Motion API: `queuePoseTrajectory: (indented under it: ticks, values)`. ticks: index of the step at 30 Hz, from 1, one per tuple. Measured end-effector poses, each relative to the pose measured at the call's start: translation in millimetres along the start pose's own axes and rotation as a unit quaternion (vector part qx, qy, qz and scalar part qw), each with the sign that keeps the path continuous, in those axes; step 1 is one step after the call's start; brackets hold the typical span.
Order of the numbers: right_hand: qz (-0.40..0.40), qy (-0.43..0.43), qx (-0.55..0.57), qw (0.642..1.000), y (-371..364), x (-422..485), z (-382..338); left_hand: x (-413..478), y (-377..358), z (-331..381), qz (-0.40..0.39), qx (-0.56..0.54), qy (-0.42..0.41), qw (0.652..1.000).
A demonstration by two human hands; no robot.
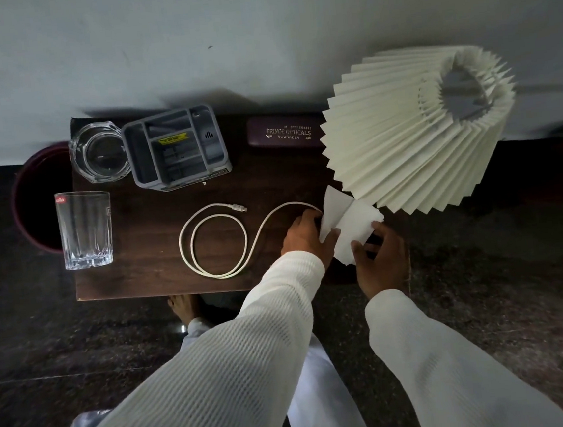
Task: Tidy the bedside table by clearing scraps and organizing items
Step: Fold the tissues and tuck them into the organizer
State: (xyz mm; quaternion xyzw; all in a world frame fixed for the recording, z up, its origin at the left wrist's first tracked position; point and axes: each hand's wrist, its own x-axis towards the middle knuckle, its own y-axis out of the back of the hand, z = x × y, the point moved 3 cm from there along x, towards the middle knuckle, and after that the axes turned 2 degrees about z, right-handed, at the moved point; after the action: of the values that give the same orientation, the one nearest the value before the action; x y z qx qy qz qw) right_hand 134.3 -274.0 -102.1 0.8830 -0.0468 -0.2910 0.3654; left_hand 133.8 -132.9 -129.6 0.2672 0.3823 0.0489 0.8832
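Paper scrap [349,222], near right of bedside table [147,260]: light, limp, crushable; left hand [304,235] and right hand [379,259] pinch its near edges.

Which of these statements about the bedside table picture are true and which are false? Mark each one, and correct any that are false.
1. Both hands are on the white paper. True: the left hand and the right hand both grip the white paper near the lamp shade.
2. The drinking glass lies on its side. False: the drinking glass stands upright at the table's left edge.
3. The white cable is loosely coiled on the table. True: the white cable loops on the table.
4. The spectacle case sits inside the grey organizer. False: the spectacle case lies on the table, apart from the grey organizer.
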Motion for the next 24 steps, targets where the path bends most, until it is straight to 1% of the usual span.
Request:
queuePoseTrajectory:
  ticks: [2, 4, 9, 12, 16, 19, 21, 22, 24]
  values:
    - [-0.009, 0.006, 0.005, 1.0, -1, 1, 2, -1, -1, 0, -0.011, 0.018, -0.006, 1.0]
    - [-0.014, 0.0, 0.028, 1.0, -3, 2, 7, -3, -3, 0, -0.007, 0.014, -0.019, 1.0]
    - [-0.025, -0.042, 0.088, 0.995, -6, 2, 14, -10, -6, -2, 0.008, 0.006, -0.023, 1.0]
    - [-0.059, -0.058, 0.096, 0.992, -8, 4, 17, -17, -5, -1, 0.009, -0.018, -0.031, 0.999]
    - [-0.111, -0.044, 0.074, 0.99, -10, 3, 16, -28, -2, 2, -0.015, -0.04, -0.055, 0.998]
    - [-0.131, -0.034, 0.072, 0.988, -8, -2, 14, -36, 6, -2, -0.02, -0.077, -0.064, 0.995]
    - [-0.148, -0.03, 0.068, 0.986, -8, -8, 9, -40, 15, -8, -0.029, -0.133, -0.033, 0.99]
    - [-0.161, -0.026, 0.069, 0.984, -7, -11, 7, -41, 19, -11, -0.024, -0.166, -0.024, 0.986]
    - [-0.193, -0.014, 0.071, 0.979, -9, -18, 2, -45, 30, -19, 0.009, -0.211, -0.036, 0.977]
